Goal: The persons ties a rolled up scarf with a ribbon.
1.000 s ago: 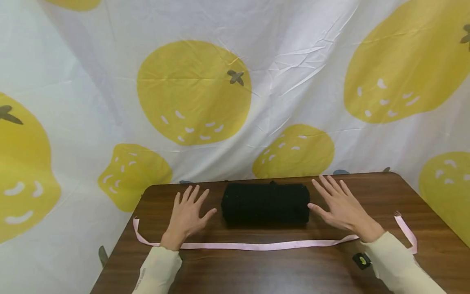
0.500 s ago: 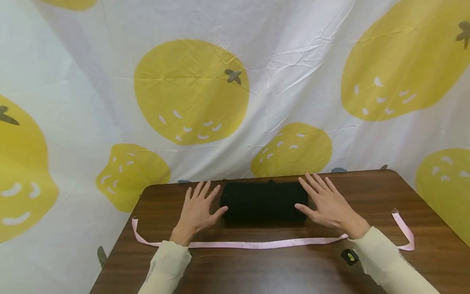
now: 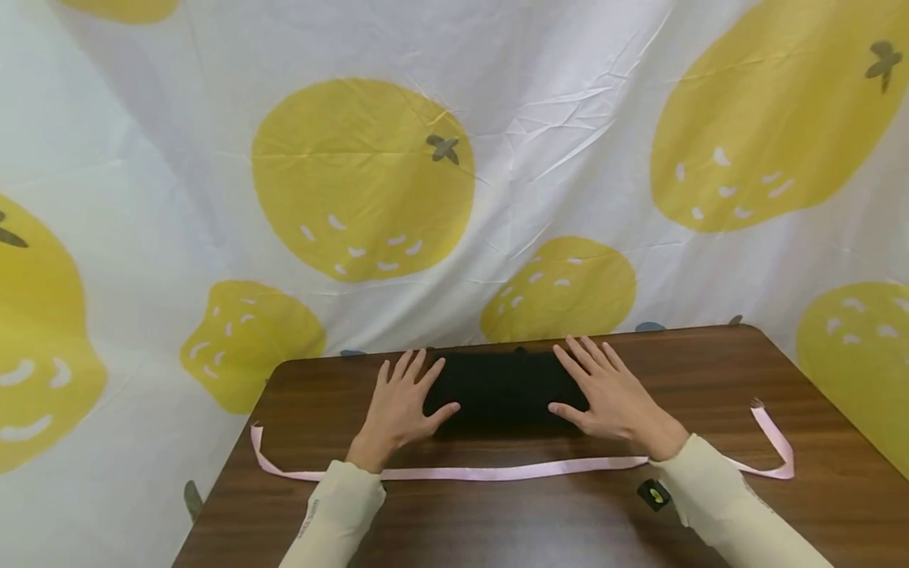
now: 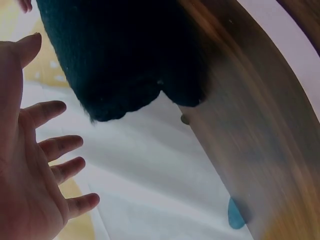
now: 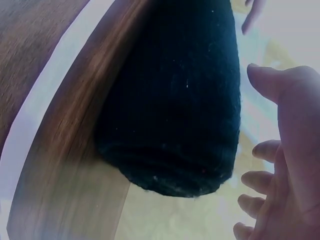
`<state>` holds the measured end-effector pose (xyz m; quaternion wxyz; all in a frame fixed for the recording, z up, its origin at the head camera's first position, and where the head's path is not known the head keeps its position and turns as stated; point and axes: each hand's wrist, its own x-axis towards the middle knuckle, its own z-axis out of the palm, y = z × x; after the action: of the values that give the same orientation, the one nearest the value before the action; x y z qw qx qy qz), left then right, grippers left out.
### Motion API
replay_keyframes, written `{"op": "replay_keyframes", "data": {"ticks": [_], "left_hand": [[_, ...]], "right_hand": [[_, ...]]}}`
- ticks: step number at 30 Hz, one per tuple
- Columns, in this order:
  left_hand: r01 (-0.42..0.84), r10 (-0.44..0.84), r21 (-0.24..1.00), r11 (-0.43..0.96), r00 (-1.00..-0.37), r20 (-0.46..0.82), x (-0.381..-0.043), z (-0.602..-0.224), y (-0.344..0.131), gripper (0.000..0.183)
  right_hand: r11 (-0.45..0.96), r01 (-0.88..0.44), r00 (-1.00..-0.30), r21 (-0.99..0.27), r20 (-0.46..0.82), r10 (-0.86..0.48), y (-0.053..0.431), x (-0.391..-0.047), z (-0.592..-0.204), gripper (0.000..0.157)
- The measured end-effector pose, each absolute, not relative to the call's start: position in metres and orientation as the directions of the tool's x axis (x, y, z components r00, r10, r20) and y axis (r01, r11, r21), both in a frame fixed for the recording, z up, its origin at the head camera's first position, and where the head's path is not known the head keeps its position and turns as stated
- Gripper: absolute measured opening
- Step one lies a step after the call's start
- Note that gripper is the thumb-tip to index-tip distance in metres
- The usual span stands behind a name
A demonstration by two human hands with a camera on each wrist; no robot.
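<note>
A rolled-up black cloth (image 3: 506, 392) with a fuzzy surface lies lengthwise near the table's far edge. My left hand (image 3: 399, 408) is over its left end, fingers straight and spread. Over the right end is my right hand (image 3: 616, 397), spread in the same way. Both wrist views show a gap between hand and cloth: the left palm (image 4: 30, 175) and the right hand (image 5: 295, 145) stand apart from the black roll (image 5: 172, 100). Uneven folded layers show at the roll's ends. Nothing is held in either hand.
A long pale pink ribbon (image 3: 497, 473) stretches across the brown wooden table (image 3: 497, 528), nearer than the roll, with both ends bent away. A small black device (image 3: 654, 495) sits by the right cuff. Behind hangs a white curtain (image 3: 185, 158) with yellow fruit prints.
Both hands have moved inward, from beside the cloth roll to over its two ends. Their fingers stay spread. The roll and ribbon keep their places; the view has shifted slightly.
</note>
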<state>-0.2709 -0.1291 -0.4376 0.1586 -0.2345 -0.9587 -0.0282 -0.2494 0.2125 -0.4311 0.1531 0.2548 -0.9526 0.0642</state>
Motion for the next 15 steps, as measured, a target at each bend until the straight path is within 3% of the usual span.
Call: {"op": "replay_keyframes", "data": {"ticks": [15], "left_hand": [[0.482,0.475,-0.046,0.875,-0.836,0.277,-0.276,-0.439,-0.112,0.078]], "right_hand": [[0.827,-0.563,-0.769,0.008,0.361,-0.527,0.188,-0.253,-0.435,0.089]]}}
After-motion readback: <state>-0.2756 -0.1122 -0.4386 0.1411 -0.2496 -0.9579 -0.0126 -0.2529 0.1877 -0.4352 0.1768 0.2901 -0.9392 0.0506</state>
